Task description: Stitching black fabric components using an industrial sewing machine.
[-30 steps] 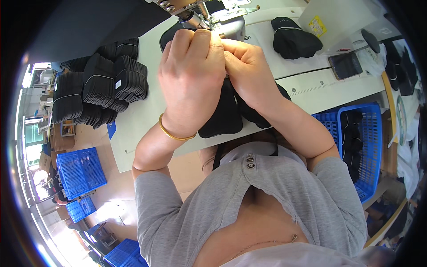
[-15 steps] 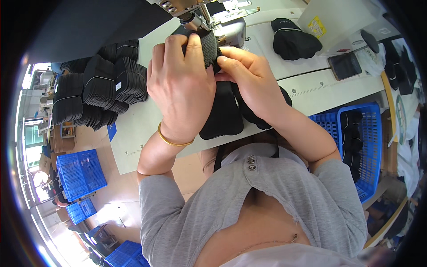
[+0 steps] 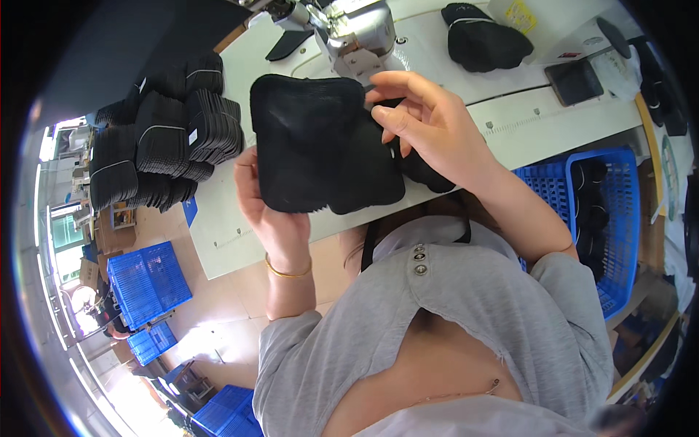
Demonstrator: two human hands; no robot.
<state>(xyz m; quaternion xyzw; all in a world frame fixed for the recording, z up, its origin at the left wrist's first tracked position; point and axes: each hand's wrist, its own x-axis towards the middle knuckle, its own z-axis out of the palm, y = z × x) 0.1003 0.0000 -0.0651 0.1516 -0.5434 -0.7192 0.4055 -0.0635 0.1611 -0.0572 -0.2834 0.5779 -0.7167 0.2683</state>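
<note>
By the left hand, a stack of black, round-cornered fabric pieces was gripped at its lower left above the white table, its long axis directed toward the silver metal sewing machine. The right hand was loosely curled beside its upper right corner; pinching could not be determined.

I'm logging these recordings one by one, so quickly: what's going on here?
A person's left hand holds black fabric pieces in front of a sewing machine. The right hand is by their upper right corner, fingers slightly curled; whether it touches them is unclear. Banded black stacks are at the left, and a blue basket holding black bundles is at the right.
</note>
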